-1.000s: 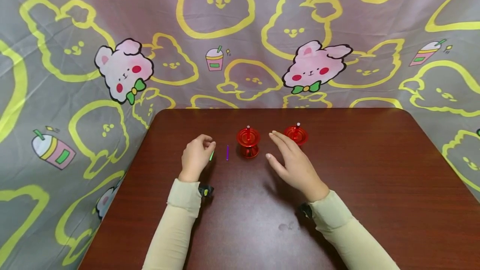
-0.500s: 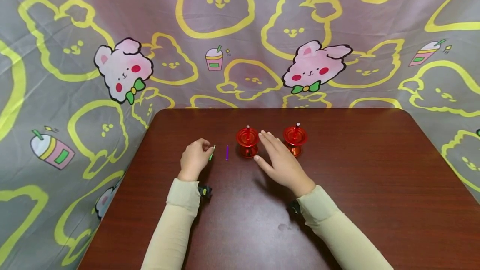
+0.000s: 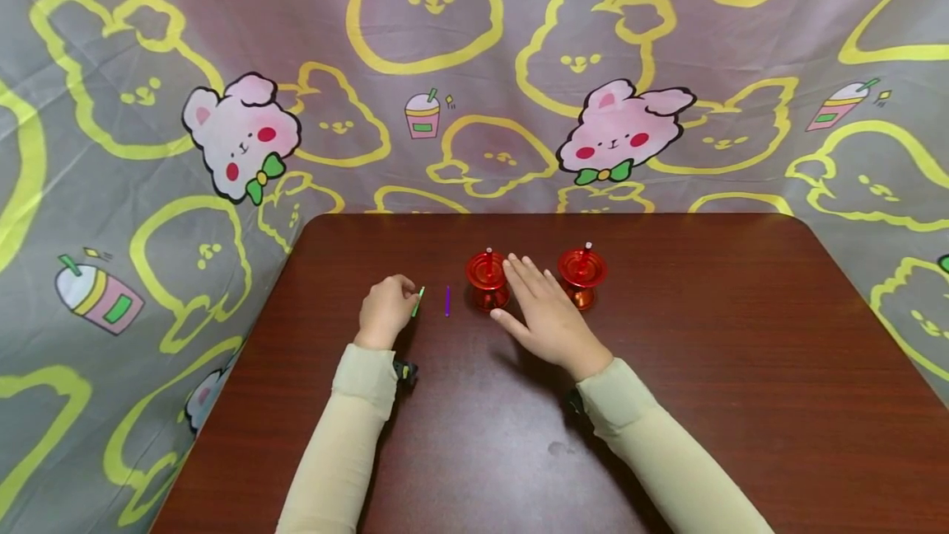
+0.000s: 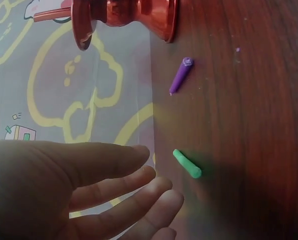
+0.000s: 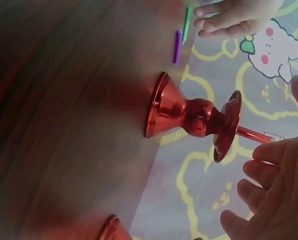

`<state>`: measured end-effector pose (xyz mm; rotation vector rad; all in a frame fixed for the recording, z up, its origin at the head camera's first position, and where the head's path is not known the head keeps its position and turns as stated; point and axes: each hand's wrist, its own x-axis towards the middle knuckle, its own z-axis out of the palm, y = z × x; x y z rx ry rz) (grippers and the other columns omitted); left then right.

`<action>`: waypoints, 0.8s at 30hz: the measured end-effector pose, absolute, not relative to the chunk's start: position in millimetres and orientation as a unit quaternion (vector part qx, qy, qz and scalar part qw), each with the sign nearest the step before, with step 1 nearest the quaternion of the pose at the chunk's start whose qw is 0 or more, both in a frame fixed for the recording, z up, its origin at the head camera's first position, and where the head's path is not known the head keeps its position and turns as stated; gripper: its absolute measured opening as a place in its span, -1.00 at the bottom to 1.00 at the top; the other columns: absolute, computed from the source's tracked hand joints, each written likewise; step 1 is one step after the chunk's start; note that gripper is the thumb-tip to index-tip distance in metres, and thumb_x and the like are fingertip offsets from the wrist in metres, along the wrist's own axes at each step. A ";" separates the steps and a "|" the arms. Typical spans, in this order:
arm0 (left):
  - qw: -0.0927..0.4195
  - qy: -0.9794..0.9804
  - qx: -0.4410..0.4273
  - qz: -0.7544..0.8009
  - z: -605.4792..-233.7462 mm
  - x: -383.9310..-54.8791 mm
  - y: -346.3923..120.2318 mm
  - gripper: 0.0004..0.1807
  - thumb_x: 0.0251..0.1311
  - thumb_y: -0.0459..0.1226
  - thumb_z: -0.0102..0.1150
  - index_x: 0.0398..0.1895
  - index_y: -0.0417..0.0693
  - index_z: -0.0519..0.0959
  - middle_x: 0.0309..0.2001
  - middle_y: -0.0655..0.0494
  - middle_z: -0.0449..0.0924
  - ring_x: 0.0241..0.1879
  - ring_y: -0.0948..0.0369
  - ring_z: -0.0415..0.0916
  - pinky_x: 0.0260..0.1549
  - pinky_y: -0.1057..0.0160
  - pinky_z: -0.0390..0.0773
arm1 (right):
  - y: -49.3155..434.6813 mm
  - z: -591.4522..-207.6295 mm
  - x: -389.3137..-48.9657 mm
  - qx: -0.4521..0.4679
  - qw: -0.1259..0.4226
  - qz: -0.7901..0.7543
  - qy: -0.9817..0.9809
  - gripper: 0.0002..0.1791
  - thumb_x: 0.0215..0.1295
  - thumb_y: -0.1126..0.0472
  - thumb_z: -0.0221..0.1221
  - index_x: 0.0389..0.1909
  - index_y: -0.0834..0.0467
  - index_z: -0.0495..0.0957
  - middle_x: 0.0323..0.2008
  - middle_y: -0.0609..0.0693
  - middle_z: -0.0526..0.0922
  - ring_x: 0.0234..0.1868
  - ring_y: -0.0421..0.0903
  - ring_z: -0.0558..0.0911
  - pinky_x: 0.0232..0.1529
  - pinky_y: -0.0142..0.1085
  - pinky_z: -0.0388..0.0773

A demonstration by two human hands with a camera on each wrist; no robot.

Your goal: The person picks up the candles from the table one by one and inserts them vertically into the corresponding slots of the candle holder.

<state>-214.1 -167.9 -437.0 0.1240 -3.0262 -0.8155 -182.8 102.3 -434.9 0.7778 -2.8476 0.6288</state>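
Note:
My left hand hovers just left of a thin green stick that looks like a small candle; in the left wrist view its loosely bent fingers are apart from the stick. A similar purple stick lies to the right of it. Two shiny red goblet-shaped stands, each with an upright post, stand on the table: a left stand and a right stand. Between them is my right hand, fingers extended, partly covering both stands in the head view. It holds nothing; contact with the left stand cannot be told.
The dark brown wooden table has rounded far corners. A grey curtain with yellow cartoon outlines and rabbit faces hangs behind it and along the left side.
My right hand has moved left, from beside the right stand to the left one, uncovering more of the right stand. The left hand stays almost in place, with more of the green stick showing.

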 end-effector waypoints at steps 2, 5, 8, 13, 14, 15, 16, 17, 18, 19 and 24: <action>0.002 -0.965 0.039 -0.261 -438.4 -215.2 -167.4 -0.78 0.33 -0.25 0.28 -0.08 -0.20 0.70 -0.22 -0.05 0.73 -0.28 -0.03 0.68 -0.30 -0.04 0.63 | 100.3 -434.7 -183.9 0.255 0.057 0.199 -0.945 -0.13 0.49 -0.24 0.03 0.59 0.20 0.06 0.60 0.09 0.04 0.60 0.07 0.00 0.54 0.03 -0.08; 0.004 -0.965 0.047 -0.259 -440.7 -217.1 -166.5 -0.81 0.29 -0.24 0.31 -0.17 -0.18 0.71 -0.22 -0.07 0.74 -0.25 -0.07 0.68 -0.26 -0.07 0.63 | 98.0 -434.4 -185.2 0.250 0.051 0.188 -0.948 -0.12 0.49 -0.26 0.01 0.59 0.20 0.03 0.60 0.09 0.02 0.61 0.06 -0.03 0.55 0.04 -0.08; 0.003 -0.966 0.054 -0.253 -443.1 -219.3 -166.0 -0.84 0.26 -0.22 0.32 -0.26 -0.14 0.70 -0.24 -0.08 0.74 -0.24 -0.12 0.68 -0.26 -0.10 0.63 | 96.7 -435.0 -186.5 0.244 0.046 0.179 -0.952 -0.11 0.49 -0.26 0.00 0.60 0.20 0.02 0.61 0.10 0.02 0.61 0.05 -0.04 0.54 0.05 -0.07; -0.012 -0.968 0.062 -0.241 -446.1 -223.4 -166.1 -0.83 0.23 -0.19 0.35 -0.37 -0.11 0.64 -0.29 -0.07 0.72 -0.27 -0.13 0.67 -0.30 -0.11 0.62 | 96.0 -437.8 -188.7 0.236 0.036 0.171 -0.956 -0.12 0.50 -0.26 -0.01 0.60 0.19 0.02 0.61 0.10 0.01 0.61 0.05 -0.04 0.54 0.04 -0.08; -0.015 -0.969 0.063 -0.239 -446.6 -224.5 -166.3 -0.83 0.23 -0.19 0.35 -0.40 -0.10 0.63 -0.30 -0.06 0.71 -0.27 -0.13 0.67 -0.30 -0.10 0.62 | 96.0 -438.4 -189.0 0.235 0.034 0.171 -0.956 -0.12 0.50 -0.26 -0.01 0.60 0.19 0.02 0.61 0.09 0.01 0.61 0.05 -0.04 0.55 0.03 -0.09; -0.017 -0.969 0.064 -0.237 -446.8 -225.4 -166.5 -0.82 0.23 -0.19 0.35 -0.41 -0.10 0.62 -0.32 -0.06 0.71 -0.28 -0.13 0.67 -0.31 -0.10 0.62 | 95.8 -439.1 -189.4 0.235 0.033 0.170 -0.956 -0.12 0.50 -0.26 -0.01 0.60 0.19 0.02 0.61 0.09 0.00 0.61 0.05 -0.04 0.55 0.03 -0.09; -0.020 -0.970 0.064 -0.235 -446.8 -226.6 -166.7 -0.81 0.23 -0.19 0.35 -0.43 -0.10 0.62 -0.33 -0.06 0.71 -0.29 -0.12 0.67 -0.32 -0.09 0.62 | 95.7 -439.8 -189.8 0.235 0.032 0.170 -0.956 -0.12 0.50 -0.26 -0.01 0.60 0.19 0.03 0.61 0.09 0.01 0.61 0.05 -0.04 0.55 0.03 -0.09; -0.022 -0.970 0.065 -0.234 -447.1 -227.8 -166.9 -0.80 0.23 -0.18 0.35 -0.44 -0.11 0.62 -0.35 -0.05 0.70 -0.30 -0.11 0.67 -0.32 -0.09 0.62 | 95.6 -440.3 -190.1 0.236 0.033 0.168 -0.957 -0.12 0.50 -0.26 -0.01 0.59 0.20 0.03 0.60 0.10 0.01 0.61 0.05 -0.03 0.54 0.04 -0.08; -0.024 -0.970 0.065 -0.231 -447.1 -229.0 -166.9 -0.79 0.23 -0.18 0.35 -0.45 -0.11 0.62 -0.36 -0.04 0.70 -0.30 -0.10 0.67 -0.32 -0.08 0.63 | 95.5 -440.7 -190.5 0.235 0.033 0.168 -0.957 -0.12 0.50 -0.26 -0.01 0.59 0.20 0.03 0.60 0.10 0.01 0.61 0.05 -0.03 0.54 0.04 -0.08; -0.025 -0.971 0.066 -0.229 -447.1 -230.2 -166.9 -0.78 0.23 -0.17 0.36 -0.46 -0.11 0.62 -0.37 -0.03 0.69 -0.31 -0.09 0.67 -0.33 -0.08 0.63 | 95.5 -441.0 -190.7 0.235 0.033 0.167 -0.957 -0.12 0.50 -0.27 -0.01 0.59 0.20 0.04 0.60 0.10 0.02 0.61 0.06 -0.03 0.54 0.04 -0.07; -0.035 -0.975 0.070 -0.210 -446.0 -234.7 -164.7 -0.73 0.21 -0.14 0.36 -0.54 -0.08 0.59 -0.40 -0.04 0.68 -0.30 -0.11 0.68 -0.34 -0.11 0.64 | 94.9 -442.1 -192.4 0.235 0.033 0.163 -0.958 -0.12 0.49 -0.28 -0.02 0.59 0.20 0.04 0.60 0.10 0.03 0.60 0.06 -0.01 0.54 0.05 -0.05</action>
